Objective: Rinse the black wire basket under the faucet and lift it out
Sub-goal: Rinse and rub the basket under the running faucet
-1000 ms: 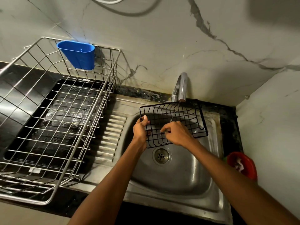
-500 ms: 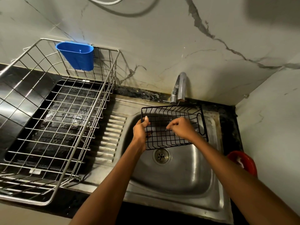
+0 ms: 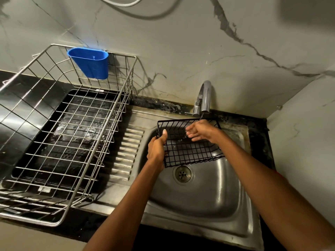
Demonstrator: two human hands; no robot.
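The black wire basket (image 3: 188,151) hangs tilted over the steel sink (image 3: 204,201), just below the chrome faucet (image 3: 204,96). A thin stream of water falls from the spout onto it. My left hand (image 3: 157,148) grips the basket's left rim, thumb up over the wire. My right hand (image 3: 201,131) lies inside the basket with its fingers spread, touching the wires near the back edge under the stream.
A large silver wire dish rack (image 3: 59,142) fills the counter to the left, with a blue plastic cup holder (image 3: 90,62) hooked on its back rail. The ribbed drainboard (image 3: 126,151) lies between rack and sink. The drain (image 3: 182,173) sits below the basket.
My right hand has slid toward the back of the basket and opened its fingers under the spout. The basket has tilted slightly, its right end lower.
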